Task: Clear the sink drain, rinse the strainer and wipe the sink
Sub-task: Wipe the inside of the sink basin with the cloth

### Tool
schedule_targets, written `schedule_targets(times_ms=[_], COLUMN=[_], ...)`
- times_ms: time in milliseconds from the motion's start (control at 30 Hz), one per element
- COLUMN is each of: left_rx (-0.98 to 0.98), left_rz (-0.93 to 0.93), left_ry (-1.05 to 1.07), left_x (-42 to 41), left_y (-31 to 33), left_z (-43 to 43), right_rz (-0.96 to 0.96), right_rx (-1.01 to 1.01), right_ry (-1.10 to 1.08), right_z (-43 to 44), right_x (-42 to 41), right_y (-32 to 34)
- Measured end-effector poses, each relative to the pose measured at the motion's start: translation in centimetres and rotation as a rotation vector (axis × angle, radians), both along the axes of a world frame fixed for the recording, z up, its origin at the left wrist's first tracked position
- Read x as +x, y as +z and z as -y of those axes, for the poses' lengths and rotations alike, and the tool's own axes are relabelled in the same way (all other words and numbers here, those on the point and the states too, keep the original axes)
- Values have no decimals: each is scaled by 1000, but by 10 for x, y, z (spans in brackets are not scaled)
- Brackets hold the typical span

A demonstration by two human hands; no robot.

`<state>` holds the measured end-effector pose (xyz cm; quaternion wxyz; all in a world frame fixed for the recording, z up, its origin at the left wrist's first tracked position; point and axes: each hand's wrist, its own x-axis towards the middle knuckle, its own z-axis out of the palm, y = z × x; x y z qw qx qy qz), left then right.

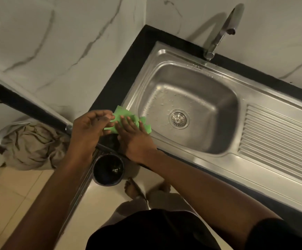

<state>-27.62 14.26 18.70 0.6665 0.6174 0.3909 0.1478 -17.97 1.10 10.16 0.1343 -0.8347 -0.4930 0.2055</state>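
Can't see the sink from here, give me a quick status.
Left hand and right hand both on green cloth at sink corner. Strainer seated in drain. Basin wet, nothing blocking.

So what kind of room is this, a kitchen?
Most likely a home kitchen: a steel sink with a ribbed draining board is set in a dark counter, a tap comes off a marble-look wall, and a small bin stands on the tiled floor.

White veined marble walls (65, 42), black countertop (128, 73), pale tiled floor (11, 195).
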Motion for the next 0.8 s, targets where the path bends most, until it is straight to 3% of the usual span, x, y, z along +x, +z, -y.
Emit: schedule_targets(times_ms=[333,533,700,800], left_rx=[-22,-18,-18,-10], left_rz=[-22,-19,-36,-53], left_ry=[4,26,52,74], left_x=[16,12,12,20], left_y=[1,-1,-3,-1], left_z=[-5,-10,-8,-4], right_rz=[-69,-187,-226,-198], right_rx=[61,118,78,68], right_ry=[-137,-341,-394,-391], right_z=[-36,-73,-95,-94], right_x=[40,120,197,197], right_y=[-16,-17,-15,-12])
